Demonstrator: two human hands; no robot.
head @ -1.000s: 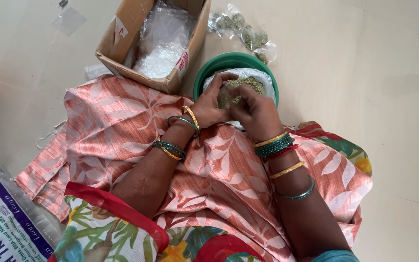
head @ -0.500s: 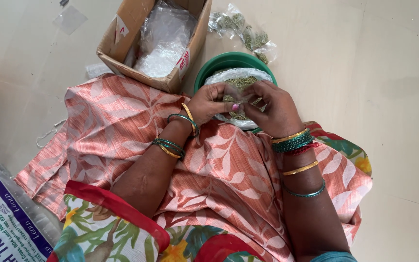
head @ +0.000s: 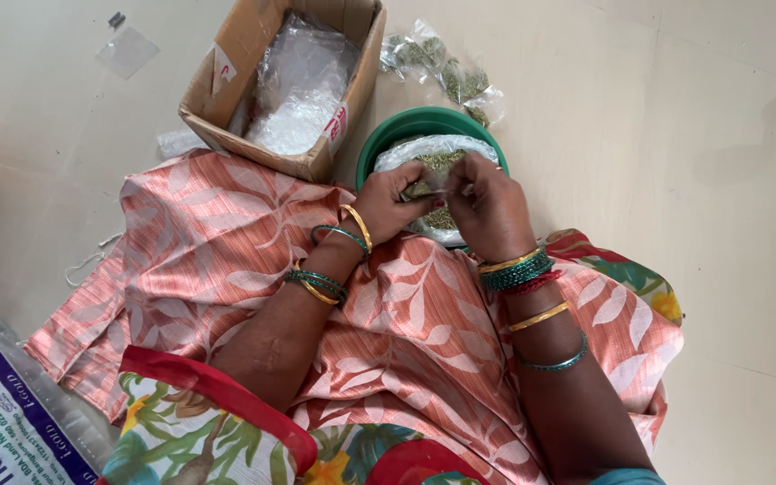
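Pinching a small clear packet (head: 426, 189) of greenish bits between both hands at upper centre of frame: left hand (head: 388, 202) is gripping its left end, right hand (head: 489, 208) is closing on the right end. Packet's long axis is running left-right, hanging over the green bowl (head: 379, 144); cardboard box (head: 226, 90) is sitting upper left.

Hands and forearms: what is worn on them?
Both arms are bare to above the elbow. The left hand has a gold bangle and a thin green one at the wrist, and a green and gold pair higher up the forearm. The right hand has a gold bangle, a green stack and a red one at the wrist, then a gold bangle and a green one higher up.
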